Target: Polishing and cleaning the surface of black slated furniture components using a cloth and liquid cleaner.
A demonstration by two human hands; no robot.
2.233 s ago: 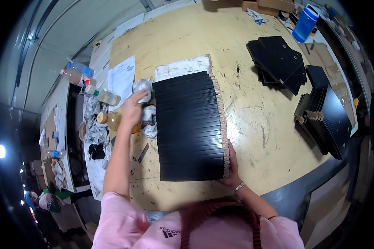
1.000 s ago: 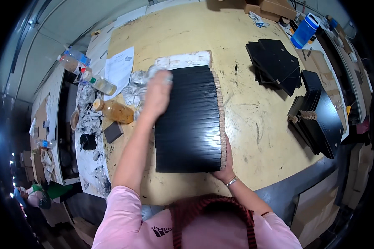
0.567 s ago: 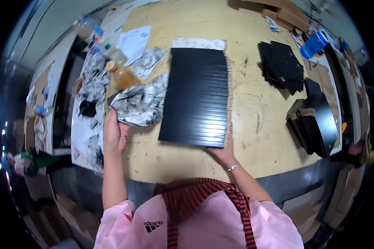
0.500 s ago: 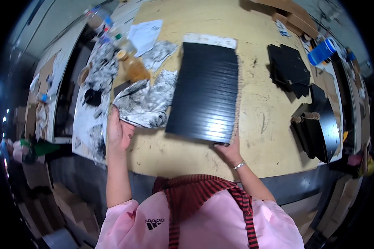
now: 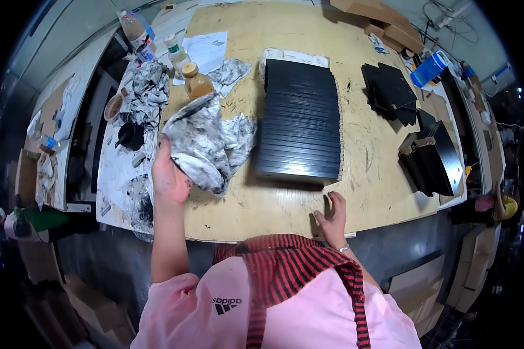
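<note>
A wide, pale-yellow, stained worktop spreads before a person in a pink shirt and red-and-black striped apron, its far edge bending toward the dark rim. At its centre sits a tall stack of rectangular black panels, rough brown edges showing along its right side, its underside in shadow. At right, a cluster of glossy black boards stands near the worktop's edge, some hidden behind others; beyond it, flat black boards lie fanned, the lower ones largely covered. Left of the stack, a white cloth smudged with black hangs from the left hand, which clasps its edge; the fingers beneath are covered. Whether the crumpled fabric just behind belongs to the same cloth cannot be told. A white printed sheet lies farther off, partly covered by bottles. Behind the stack, a white-smeared block is mostly hidden. The right hand is bare, thumb and curled fingers apart, near the stack's closest corner without touching. The cloth hides the base of an orange-capped amber bottle.
</note>
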